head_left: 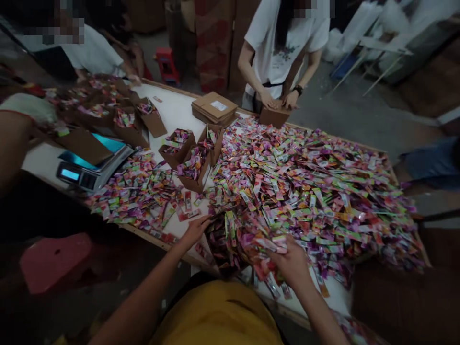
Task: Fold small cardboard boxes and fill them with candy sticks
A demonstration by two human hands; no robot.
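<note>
In the head view, my left hand (197, 229) grips the upper left edge of a brown cardboard box (224, 269) at the table's near side. Small, narrow, colourful packets fill much of this box. To its right, my right hand (293, 261) is closed around a bunch of packets (275, 243), held beside the box opening. A wide heap of the same packets (305, 177) spreads over the table beyond both hands. Parts of the box's right side are hidden behind packets, and the low light blurs small details.
Filled open boxes (194, 179) stand beyond my left hand, near stacked flat cartons (214, 106). On the left, a digital scale (86, 177) bears a tilted box. Across the table, a person (283, 62) presses on a closed carton (275, 116). A red stool (55, 261) stands lower left.
</note>
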